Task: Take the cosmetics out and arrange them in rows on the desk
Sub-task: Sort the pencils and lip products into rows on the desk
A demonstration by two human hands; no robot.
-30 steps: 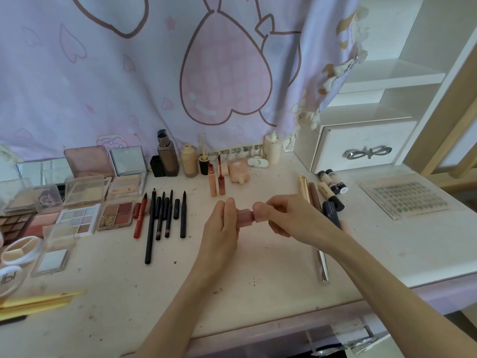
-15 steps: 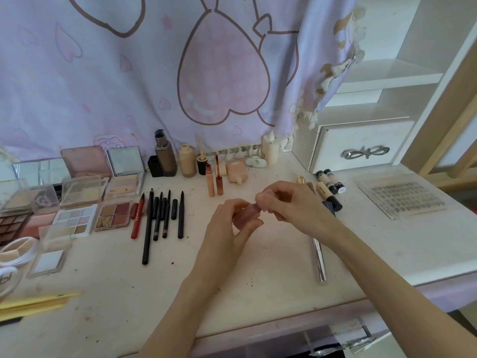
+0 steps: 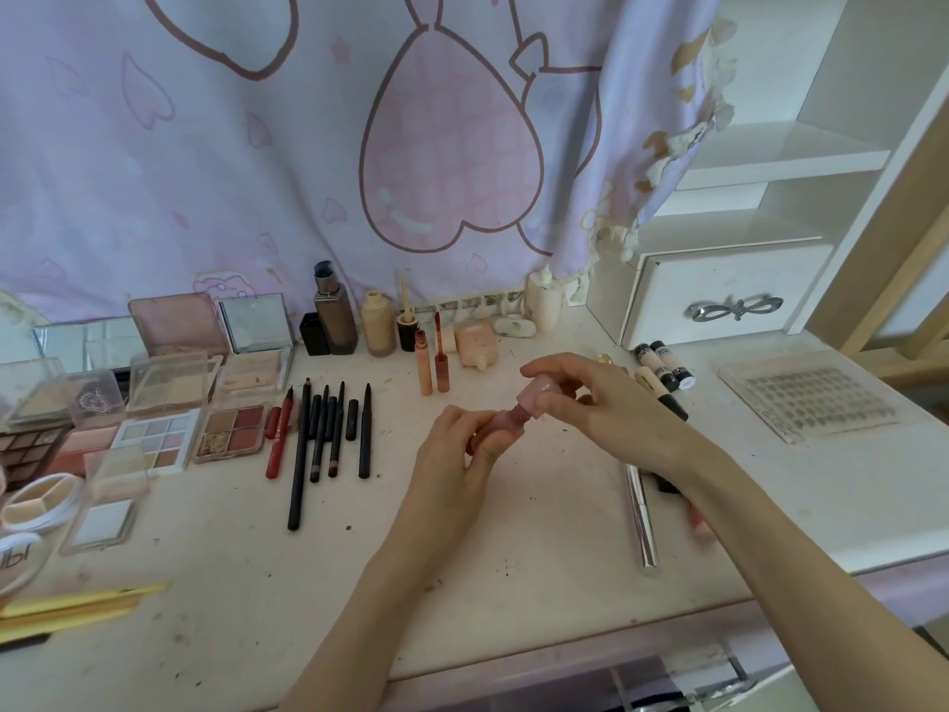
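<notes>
Both hands are meeting above the middle of the desk (image 3: pixel 513 583), holding one small pink bottle (image 3: pixel 506 421) tilted between them, clear of the surface. The left hand (image 3: pixel 457 454) is curling fingers and thumb around the bottle's lower body; that grip is closed on it, with the bottle's base hidden inside the hand. The right hand (image 3: pixel 595 398) is pinching the paler pink cap (image 3: pixel 539 395) at the upper end, fingertips wrapped over it. Whether the cap is seated or loose, can't tell.

Left of the hands, a row of pencils and liners (image 3: pixel 328 434) is lying in parallel, with the open palettes (image 3: pixel 231 429) further left. Two lip tubes (image 3: pixel 431 372) are lying just behind the hands. A silver tube (image 3: pixel 642 521) is lying under the right forearm, with concealer tubes (image 3: pixel 662 372) just behind that hand.
</notes>
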